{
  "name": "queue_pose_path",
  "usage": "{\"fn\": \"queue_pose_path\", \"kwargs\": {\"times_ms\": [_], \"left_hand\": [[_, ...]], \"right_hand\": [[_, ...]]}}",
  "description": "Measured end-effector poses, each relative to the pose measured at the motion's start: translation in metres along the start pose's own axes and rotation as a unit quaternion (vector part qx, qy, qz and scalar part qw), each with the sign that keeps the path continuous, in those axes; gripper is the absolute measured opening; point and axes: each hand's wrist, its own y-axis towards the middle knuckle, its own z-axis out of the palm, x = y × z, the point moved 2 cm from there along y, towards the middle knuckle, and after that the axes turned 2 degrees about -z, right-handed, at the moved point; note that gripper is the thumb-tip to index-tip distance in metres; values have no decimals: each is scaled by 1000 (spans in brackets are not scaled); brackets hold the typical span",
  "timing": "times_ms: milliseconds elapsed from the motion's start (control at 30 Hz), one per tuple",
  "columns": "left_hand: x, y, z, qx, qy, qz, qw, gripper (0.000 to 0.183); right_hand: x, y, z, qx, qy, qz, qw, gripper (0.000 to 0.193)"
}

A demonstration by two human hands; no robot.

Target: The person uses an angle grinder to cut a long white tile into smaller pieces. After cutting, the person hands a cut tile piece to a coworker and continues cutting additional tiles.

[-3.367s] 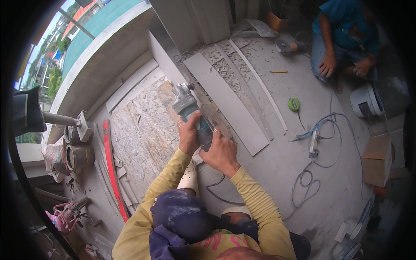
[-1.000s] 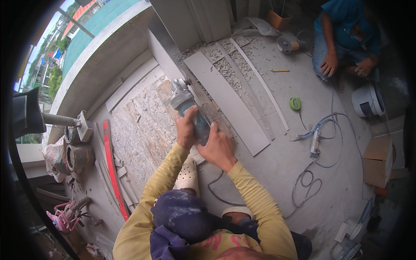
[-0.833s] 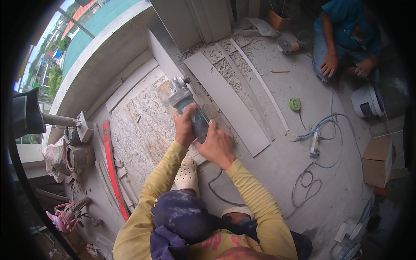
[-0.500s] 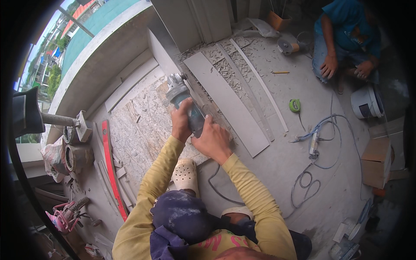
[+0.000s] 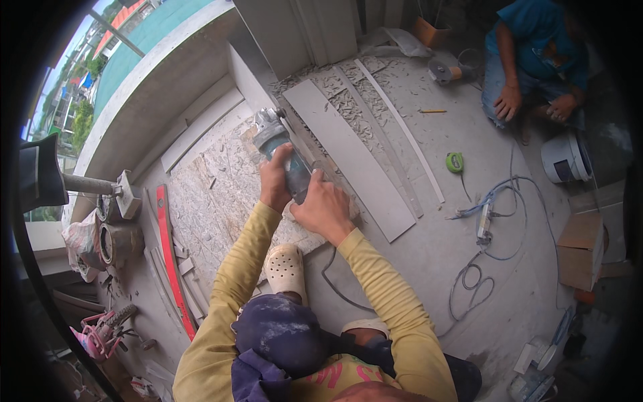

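Observation:
An angle grinder [image 5: 271,142] with a teal body and a metal head is held in both my hands over a stone-patterned board [image 5: 214,208]. My left hand [image 5: 274,181] wraps round the middle of its body, thumb on top. Around the rear end of the tool my right hand [image 5: 326,206] is closed. The grinder's head points away from me, beside the edge of a narrow strip [image 5: 305,144]. Its disc is mostly hidden. To the right of the grinder lies a long grey tile plank [image 5: 355,167].
A red level [image 5: 169,248] and cut strips lie left. Rightward are a thin pale strip [image 5: 402,130], green tape measure [image 5: 455,162], pencil [image 5: 433,111], extension cord [image 5: 483,224], bucket [image 5: 564,159] and second grinder [image 5: 442,72]. A person [image 5: 529,67] sits at far right.
The grinder and both my hands have shifted slightly away from me and to the left. The seated person stays in place.

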Motion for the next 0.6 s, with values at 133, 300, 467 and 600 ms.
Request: {"fn": "queue_pose_path", "kwargs": {"times_ms": [133, 300, 467, 600], "left_hand": [[-3, 1, 2, 4, 1, -15, 1000, 32], [-3, 1, 0, 10, -9, -6, 1000, 33], [3, -9, 6, 6, 14, -10, 1000, 26], [7, -20, 8, -3, 14, 3, 1000, 25]], "right_hand": [[1, 2, -1, -3, -4, 4, 1000, 67], [1, 1, 2, -6, -13, -2, 1000, 67], [-3, -9, -1, 0, -18, 3, 1000, 71], [-5, -17, -2, 14, -18, 12, 1000, 72]]}}
